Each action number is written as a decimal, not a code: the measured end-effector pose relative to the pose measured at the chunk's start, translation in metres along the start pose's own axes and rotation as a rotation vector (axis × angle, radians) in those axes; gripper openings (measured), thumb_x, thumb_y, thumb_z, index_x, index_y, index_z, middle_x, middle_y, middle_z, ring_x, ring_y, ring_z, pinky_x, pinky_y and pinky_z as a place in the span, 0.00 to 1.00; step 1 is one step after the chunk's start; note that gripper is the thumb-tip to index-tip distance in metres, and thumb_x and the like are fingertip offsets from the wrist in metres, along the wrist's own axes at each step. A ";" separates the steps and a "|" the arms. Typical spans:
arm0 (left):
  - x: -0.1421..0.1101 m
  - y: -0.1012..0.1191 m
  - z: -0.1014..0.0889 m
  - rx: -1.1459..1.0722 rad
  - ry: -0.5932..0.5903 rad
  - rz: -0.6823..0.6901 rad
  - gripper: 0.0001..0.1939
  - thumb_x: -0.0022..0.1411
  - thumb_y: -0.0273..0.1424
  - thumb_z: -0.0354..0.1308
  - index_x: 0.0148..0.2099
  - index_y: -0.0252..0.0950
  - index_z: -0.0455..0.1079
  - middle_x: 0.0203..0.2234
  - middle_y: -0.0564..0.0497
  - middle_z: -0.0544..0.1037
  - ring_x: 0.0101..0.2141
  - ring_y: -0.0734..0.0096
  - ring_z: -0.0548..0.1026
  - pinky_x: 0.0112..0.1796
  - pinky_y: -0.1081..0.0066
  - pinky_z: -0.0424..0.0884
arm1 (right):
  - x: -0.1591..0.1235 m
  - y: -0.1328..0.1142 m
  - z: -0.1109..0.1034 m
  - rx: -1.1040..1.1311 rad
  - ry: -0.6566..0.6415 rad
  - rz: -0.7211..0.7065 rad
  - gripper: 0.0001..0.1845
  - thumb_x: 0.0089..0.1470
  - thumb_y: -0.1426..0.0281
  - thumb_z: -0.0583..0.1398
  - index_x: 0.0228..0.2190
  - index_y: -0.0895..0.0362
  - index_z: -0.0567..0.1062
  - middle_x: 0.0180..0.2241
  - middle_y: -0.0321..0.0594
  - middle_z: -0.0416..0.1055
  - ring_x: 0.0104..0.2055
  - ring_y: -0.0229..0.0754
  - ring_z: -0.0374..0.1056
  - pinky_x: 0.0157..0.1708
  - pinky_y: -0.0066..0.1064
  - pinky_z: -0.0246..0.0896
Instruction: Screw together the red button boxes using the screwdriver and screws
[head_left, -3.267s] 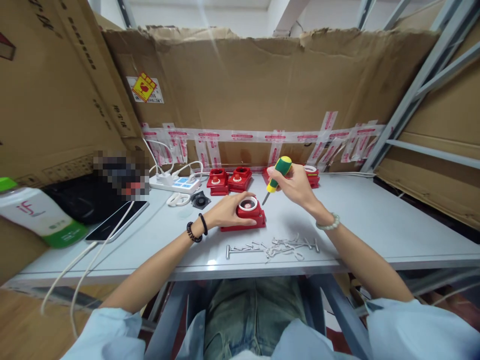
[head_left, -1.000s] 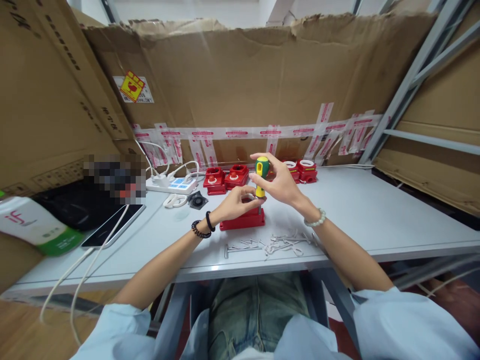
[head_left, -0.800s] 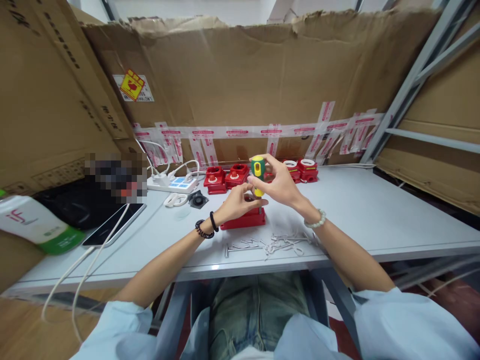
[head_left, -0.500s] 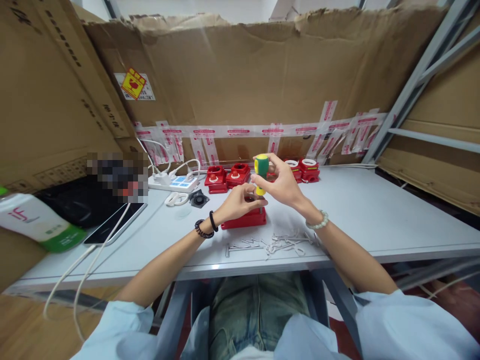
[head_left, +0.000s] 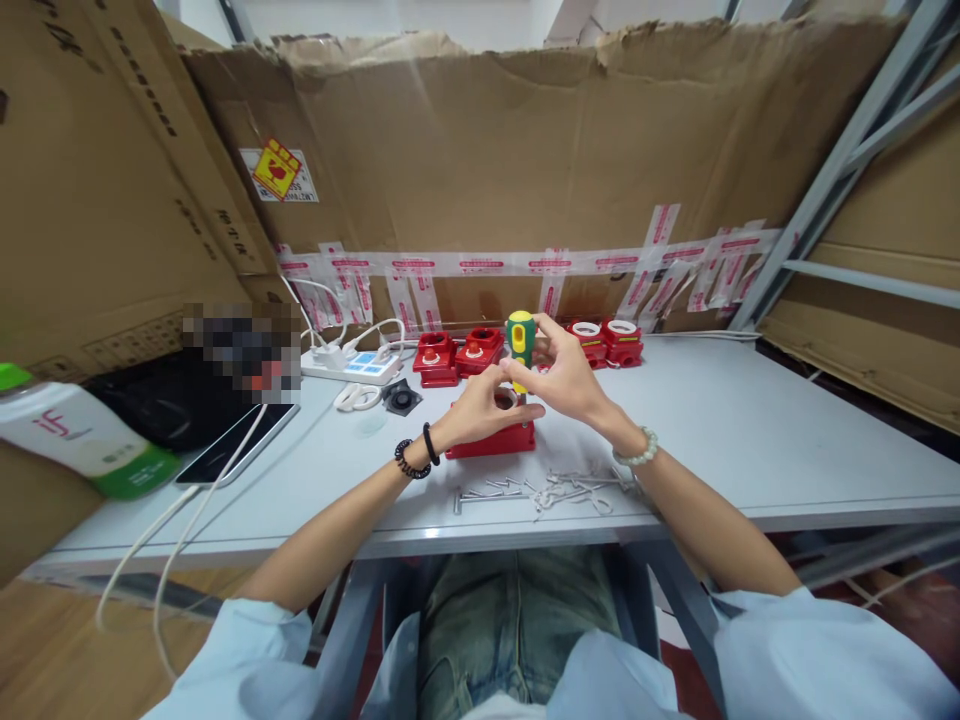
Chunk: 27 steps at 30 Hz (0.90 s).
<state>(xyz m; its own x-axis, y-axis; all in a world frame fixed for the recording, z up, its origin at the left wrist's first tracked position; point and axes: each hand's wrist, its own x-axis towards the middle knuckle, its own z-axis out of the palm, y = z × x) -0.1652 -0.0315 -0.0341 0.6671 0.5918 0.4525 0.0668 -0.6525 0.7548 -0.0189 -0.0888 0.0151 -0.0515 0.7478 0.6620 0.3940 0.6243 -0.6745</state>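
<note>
A screwdriver (head_left: 520, 335) with a green and yellow handle stands nearly upright, tip down, gripped by the fingers of my right hand (head_left: 568, 378). Its short visible shaft meets the right end of a red housing (head_left: 491, 443) with a round opening on top. Curved over that housing, my left hand (head_left: 474, 408) steadies it, its thumb beside the shaft and its fingertips by the handle's lower end. What the screwdriver tip touches is hidden. Just in front lie loose screws (head_left: 495, 494) and a heap of small metal pieces (head_left: 585, 490).
Behind my hands are more red housings (head_left: 480, 350), some with white rings (head_left: 622, 328). To the left are a power strip (head_left: 352, 366), a black square part (head_left: 401, 398), white rings (head_left: 358, 397), a phone (head_left: 240, 445) and a bottle (head_left: 82, 435). Cardboard (head_left: 480, 150) walls the back.
The screwdriver handle has turned in my right hand and sits a little lower. My left fingers have shifted up against the handle's lower end, with the thumb spread wider. The view has shifted slightly.
</note>
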 end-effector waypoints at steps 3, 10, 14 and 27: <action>0.000 -0.001 0.000 0.014 -0.048 0.036 0.14 0.60 0.41 0.62 0.39 0.33 0.72 0.36 0.47 0.77 0.38 0.65 0.75 0.41 0.65 0.75 | 0.000 0.000 -0.001 0.012 0.004 -0.008 0.15 0.49 0.68 0.64 0.38 0.55 0.66 0.33 0.37 0.72 0.35 0.40 0.71 0.38 0.34 0.69; 0.000 0.001 0.002 -0.030 0.058 0.048 0.18 0.55 0.42 0.65 0.40 0.34 0.70 0.39 0.47 0.73 0.36 0.68 0.73 0.38 0.66 0.76 | 0.000 -0.001 0.000 0.027 -0.015 -0.037 0.15 0.49 0.69 0.63 0.38 0.54 0.66 0.32 0.35 0.71 0.35 0.40 0.71 0.39 0.35 0.69; -0.001 0.000 0.001 0.036 0.003 0.096 0.13 0.59 0.40 0.63 0.37 0.35 0.72 0.37 0.47 0.74 0.40 0.64 0.73 0.41 0.65 0.75 | 0.000 0.000 -0.002 0.023 0.001 -0.044 0.14 0.48 0.70 0.63 0.37 0.54 0.66 0.32 0.35 0.71 0.35 0.41 0.70 0.38 0.36 0.69; -0.003 0.007 -0.003 0.396 0.042 0.105 0.18 0.60 0.47 0.61 0.33 0.35 0.72 0.36 0.46 0.74 0.40 0.60 0.70 0.42 0.60 0.68 | 0.001 0.001 -0.008 -0.029 0.051 -0.002 0.17 0.51 0.65 0.64 0.42 0.57 0.71 0.32 0.37 0.73 0.33 0.40 0.70 0.36 0.34 0.67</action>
<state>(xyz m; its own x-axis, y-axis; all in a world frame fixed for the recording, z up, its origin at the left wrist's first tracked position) -0.1690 -0.0364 -0.0286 0.6550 0.5255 0.5430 0.2859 -0.8375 0.4656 -0.0115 -0.0891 0.0178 -0.0062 0.7335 0.6796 0.4208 0.6185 -0.6637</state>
